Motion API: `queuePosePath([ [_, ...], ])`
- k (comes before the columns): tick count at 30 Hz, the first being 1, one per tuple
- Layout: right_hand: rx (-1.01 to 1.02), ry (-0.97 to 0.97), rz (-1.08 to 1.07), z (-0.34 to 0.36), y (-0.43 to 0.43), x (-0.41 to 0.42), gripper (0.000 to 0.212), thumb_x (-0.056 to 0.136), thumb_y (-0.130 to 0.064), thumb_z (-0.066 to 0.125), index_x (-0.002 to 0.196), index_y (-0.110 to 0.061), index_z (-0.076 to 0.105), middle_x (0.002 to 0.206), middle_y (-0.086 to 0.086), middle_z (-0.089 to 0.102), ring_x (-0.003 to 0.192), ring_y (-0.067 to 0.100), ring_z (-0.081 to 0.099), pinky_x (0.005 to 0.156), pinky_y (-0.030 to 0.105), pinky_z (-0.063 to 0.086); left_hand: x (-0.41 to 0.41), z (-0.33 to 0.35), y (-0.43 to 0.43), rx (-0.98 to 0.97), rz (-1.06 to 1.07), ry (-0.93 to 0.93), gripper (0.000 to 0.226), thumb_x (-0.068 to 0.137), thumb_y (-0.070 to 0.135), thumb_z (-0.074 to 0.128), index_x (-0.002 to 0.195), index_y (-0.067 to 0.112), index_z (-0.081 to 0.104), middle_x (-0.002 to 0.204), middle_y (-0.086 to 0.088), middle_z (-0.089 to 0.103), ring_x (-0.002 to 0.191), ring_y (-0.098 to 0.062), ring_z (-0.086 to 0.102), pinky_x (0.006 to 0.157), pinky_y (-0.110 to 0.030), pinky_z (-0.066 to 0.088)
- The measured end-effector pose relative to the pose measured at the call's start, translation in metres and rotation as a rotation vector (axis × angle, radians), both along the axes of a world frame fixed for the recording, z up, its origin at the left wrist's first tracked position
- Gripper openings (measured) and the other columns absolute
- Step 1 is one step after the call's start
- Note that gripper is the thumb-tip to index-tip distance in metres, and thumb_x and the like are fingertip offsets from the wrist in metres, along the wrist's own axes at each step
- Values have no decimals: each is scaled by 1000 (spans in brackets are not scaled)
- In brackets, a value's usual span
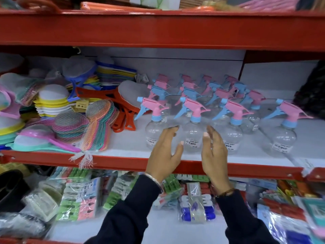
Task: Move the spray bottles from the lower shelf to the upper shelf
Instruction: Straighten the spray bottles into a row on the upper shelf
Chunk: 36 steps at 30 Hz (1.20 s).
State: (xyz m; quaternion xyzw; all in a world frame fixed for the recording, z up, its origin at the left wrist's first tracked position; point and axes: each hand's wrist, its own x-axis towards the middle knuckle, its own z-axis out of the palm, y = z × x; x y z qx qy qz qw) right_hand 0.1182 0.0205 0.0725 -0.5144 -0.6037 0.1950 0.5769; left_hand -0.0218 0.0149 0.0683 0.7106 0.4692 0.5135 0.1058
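Several clear spray bottles with pink and blue trigger heads stand in rows on the white middle shelf (126,141). In the front row one bottle (193,132) stands between my two hands. My left hand (165,152) is open, fingers apart, just left of that bottle and partly in front of the neighbouring bottle (153,131). My right hand (213,152) is open just right of it, palm facing inward. Neither hand holds anything. Further front-row bottles stand at the right (232,132) and far right (284,138).
Stacked plastic strainers and netted scoops (73,125) crowd the shelf's left half. A red shelf beam (158,30) runs above with goods on top. Below, packs of clothes pegs (82,196) and other packets fill the lower shelf. A dark bag (311,92) sits far right.
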Motion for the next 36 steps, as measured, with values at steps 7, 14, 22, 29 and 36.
queuePosePath([
  [7, -190, -154, 85, 1, 24, 15, 37, 96, -37, 30, 103, -8, 51, 72, 0, 54, 71, 18, 53, 57, 14, 34, 18, 1, 30, -449, -17, 159, 72, 88, 28, 54, 148, 18, 16, 148, -7, 37, 131, -23, 41, 104, -33, 38],
  [14, -139, -97, 126, 6, 14, 28, 41, 97, -38, 35, 124, -12, 50, 109, -10, 52, 99, 3, 52, 76, 8, 35, 27, -4, 24, -361, 117, 68, 70, 89, 31, 56, 147, 18, 19, 149, -3, 35, 133, -18, 37, 108, -38, 35],
  [22, 60, 116, -89, -5, -4, 92, 51, 94, -43, 37, 137, -17, 40, 141, 0, 47, 124, 3, 45, 97, 12, 34, 103, 3, 5, -104, -65, -31, 54, 91, 24, 54, 140, 19, 33, 139, 5, 40, 123, -3, 41, 104, -28, 38],
  [29, -198, -75, 0, 12, 10, 115, 40, 97, -42, 28, 116, -16, 53, 79, -4, 59, 80, 17, 58, 62, 31, 35, 124, 9, 39, -549, -175, 50, 77, 90, 23, 56, 150, 15, 8, 155, -6, 24, 138, -19, 32, 109, -31, 33],
  [36, -190, -126, 58, 15, 13, 125, 37, 98, -42, 27, 92, -18, 54, 71, 1, 57, 68, 10, 52, 58, 15, 36, 123, 1, 31, -492, -53, 99, 75, 89, 28, 56, 149, 13, 15, 153, -5, 28, 137, -18, 32, 111, -33, 32],
])
